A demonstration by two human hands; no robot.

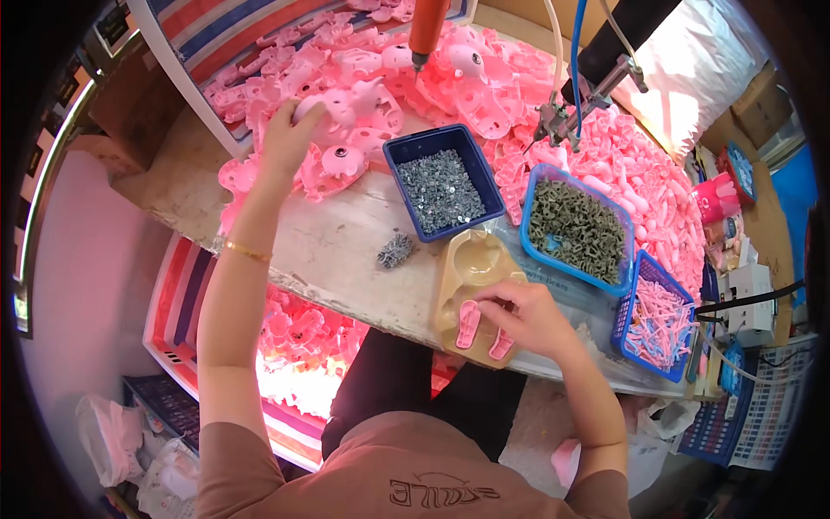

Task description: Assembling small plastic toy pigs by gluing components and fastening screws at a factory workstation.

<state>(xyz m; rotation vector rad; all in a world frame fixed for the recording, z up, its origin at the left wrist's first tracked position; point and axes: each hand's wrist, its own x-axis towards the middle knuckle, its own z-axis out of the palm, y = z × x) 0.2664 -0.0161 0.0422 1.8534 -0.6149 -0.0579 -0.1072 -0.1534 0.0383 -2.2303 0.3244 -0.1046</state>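
Observation:
At the upper left, my left hand [292,137] has its fingers closed on a pink plastic toy shell [335,114] at the edge of a large heap; its fingertips are partly hidden. My right hand [529,318] is over a tan moulded holder [451,285] at the table's front edge. Its thumb and fingers pinch at the top of a small pink leg-shaped part [468,327] set in the holder. Another small pink part [501,346] sits below that hand. The holder's rounded hollow [475,258] shows at its far end.
Behind the holder stand a dark blue bin [406,192] of small metal pieces, a blue tub [624,229] of grey-green parts and a blue basket [619,324] of thin pink sticks. An orange screwdriver [426,30] hangs overhead. A metal clamp-like fixture [588,104] overhangs the right heap.

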